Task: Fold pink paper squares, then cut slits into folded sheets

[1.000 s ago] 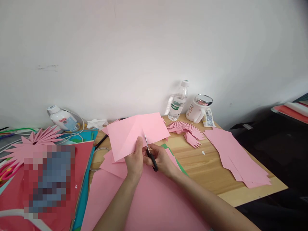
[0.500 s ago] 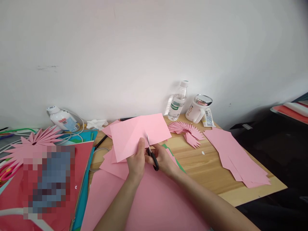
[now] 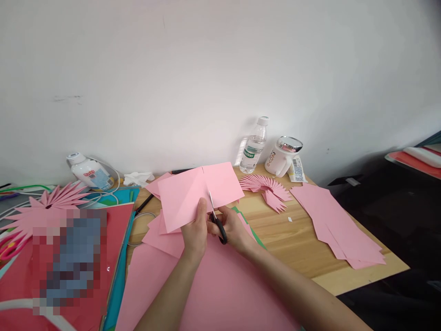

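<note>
A creased sheet of pink paper (image 3: 182,195) is held up above the table, its near edge gripped by my left hand (image 3: 195,232) with the thumb on top. Black-handled scissors (image 3: 221,230) are in my right hand (image 3: 232,225), with one blade lying over the paper and pointing away from me. A short slit shows at the sheet's far edge. Beneath my hands lie larger pink sheets (image 3: 220,285). To the right of the held sheet is a curved fan of folded pink paper (image 3: 267,186).
A stack of pink pieces (image 3: 337,225) lies at the table's right. A water bottle (image 3: 254,146) and a lidded white mug (image 3: 283,156) stand by the wall. At left are a white bottle (image 3: 90,172), a pleated pink fan (image 3: 48,207), pink scissors (image 3: 12,246) and a red folder (image 3: 119,230).
A slit has appeared at the far edge of the held sheet. Both hands and the scissors have barely moved.
</note>
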`<state>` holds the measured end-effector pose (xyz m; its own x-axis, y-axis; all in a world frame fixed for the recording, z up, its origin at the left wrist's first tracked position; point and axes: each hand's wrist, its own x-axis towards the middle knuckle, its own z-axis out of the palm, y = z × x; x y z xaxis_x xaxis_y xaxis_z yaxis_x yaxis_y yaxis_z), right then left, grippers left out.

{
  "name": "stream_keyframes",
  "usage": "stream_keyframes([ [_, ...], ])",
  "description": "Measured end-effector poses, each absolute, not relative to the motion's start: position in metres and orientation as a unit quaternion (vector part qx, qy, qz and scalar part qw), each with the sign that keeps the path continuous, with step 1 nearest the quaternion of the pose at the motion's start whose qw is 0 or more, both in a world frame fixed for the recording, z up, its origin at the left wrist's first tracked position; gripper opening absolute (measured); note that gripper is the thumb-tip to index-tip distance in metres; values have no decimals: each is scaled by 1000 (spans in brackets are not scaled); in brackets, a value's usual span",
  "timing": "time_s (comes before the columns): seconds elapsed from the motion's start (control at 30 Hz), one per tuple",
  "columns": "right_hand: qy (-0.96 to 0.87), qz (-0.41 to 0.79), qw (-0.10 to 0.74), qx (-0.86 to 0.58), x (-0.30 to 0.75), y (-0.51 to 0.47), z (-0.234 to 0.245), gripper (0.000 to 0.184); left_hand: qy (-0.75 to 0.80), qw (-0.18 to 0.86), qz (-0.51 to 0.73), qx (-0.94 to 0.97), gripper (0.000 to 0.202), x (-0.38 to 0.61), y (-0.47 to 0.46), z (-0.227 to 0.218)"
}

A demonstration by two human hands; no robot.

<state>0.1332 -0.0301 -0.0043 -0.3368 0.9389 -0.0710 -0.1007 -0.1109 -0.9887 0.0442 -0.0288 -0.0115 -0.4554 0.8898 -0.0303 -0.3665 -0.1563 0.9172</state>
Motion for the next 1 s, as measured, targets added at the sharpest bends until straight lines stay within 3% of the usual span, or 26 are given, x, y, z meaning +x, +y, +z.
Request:
stream_keyframes([
  [0.23,-523,622,408,-416,132,-30,-6,28,481,455,698,273,30,45,-31,-6],
  [0.73,-524,616,405,-427,132,-29,-9,29,461,481,696,269,36,45,-31,-4],
  [1.0,-519,625,413,-413,132,-30,-9,30,474,515,661,270,30,44,-33,-5],
])
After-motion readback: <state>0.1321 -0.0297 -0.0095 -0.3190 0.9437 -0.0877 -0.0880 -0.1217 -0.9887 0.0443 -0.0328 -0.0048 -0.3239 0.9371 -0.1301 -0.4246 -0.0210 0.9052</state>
